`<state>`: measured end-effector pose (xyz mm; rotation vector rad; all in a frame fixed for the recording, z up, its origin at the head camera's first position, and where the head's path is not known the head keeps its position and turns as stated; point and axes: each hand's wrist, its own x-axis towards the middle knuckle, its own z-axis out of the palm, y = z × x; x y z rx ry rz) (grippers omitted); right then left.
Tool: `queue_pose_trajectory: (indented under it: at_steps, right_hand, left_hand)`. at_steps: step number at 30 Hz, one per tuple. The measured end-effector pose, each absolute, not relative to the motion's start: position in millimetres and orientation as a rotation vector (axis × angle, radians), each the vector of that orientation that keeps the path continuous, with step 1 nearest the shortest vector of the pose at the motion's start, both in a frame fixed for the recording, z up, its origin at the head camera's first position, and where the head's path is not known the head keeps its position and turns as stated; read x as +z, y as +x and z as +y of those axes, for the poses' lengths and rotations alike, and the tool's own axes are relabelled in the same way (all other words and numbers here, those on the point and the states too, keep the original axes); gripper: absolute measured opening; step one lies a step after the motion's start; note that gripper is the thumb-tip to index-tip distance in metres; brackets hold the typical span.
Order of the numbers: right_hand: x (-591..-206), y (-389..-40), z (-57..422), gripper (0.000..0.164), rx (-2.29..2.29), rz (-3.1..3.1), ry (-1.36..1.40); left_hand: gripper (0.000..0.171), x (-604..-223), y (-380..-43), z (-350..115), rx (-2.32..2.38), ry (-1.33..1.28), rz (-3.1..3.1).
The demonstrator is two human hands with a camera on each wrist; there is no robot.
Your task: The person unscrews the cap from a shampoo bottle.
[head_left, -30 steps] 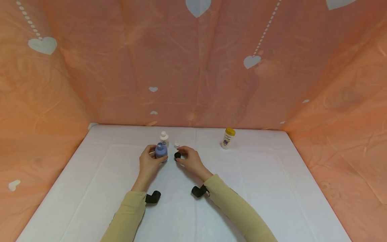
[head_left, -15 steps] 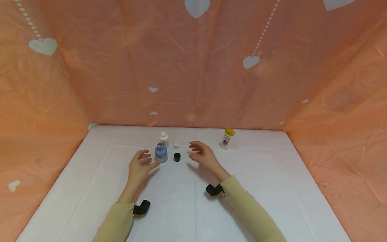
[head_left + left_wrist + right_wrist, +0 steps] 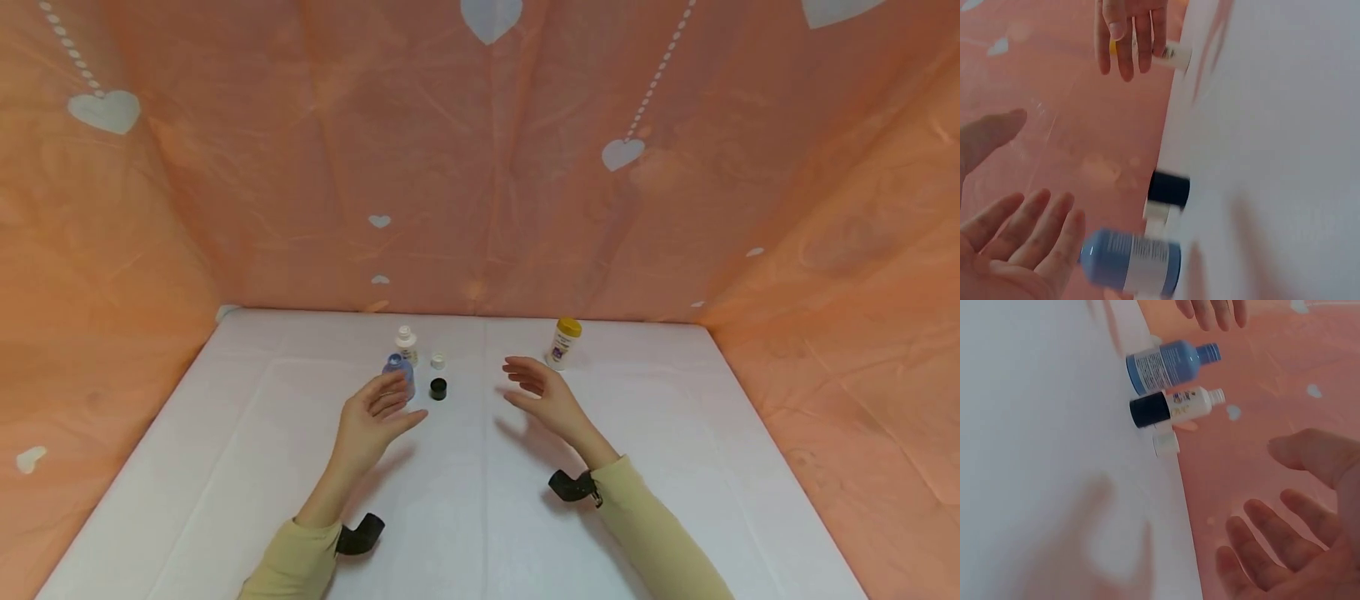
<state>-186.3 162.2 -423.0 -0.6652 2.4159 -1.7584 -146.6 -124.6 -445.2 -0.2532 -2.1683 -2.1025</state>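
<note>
My left hand (image 3: pixel 371 421) hovers in front of an uncapped blue bottle (image 3: pixel 409 382), its fingers relaxed and holding nothing. In the head view the fingers overlap part of the bottle; the left wrist view shows the blue bottle (image 3: pixel 1132 261) standing apart from them. Right of it a black cap (image 3: pixel 438 389) rests on the table. Behind stand an uncapped white bottle (image 3: pixel 407 344) and, to its right, a small white cap (image 3: pixel 438 361). My right hand (image 3: pixel 551 402) is raised over the table with loose fingers and nothing in it, nearest to a white bottle with a yellow lid (image 3: pixel 564 342).
A white cloth covers the table (image 3: pixel 480 500). Its far edge meets an orange curtain (image 3: pixel 480 183) printed with pale hearts, which also hangs at both sides. Dark wrist-worn cameras (image 3: pixel 573 485) jut inward from both sleeves.
My left hand has let go of the blue bottle and drawn back toward me. My right hand has released the black cap onto the table and moved away to the right.
</note>
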Motion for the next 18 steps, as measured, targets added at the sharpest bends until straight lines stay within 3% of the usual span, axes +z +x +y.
queue_pose_trajectory:
  at_steps: [18]
  right_hand:
    - [-420,-174,244,0.043,-1.845,2.543,-0.398]
  left_hand:
    - [0.063,-456,-191,-39,-2.255,-0.521,-2.309]
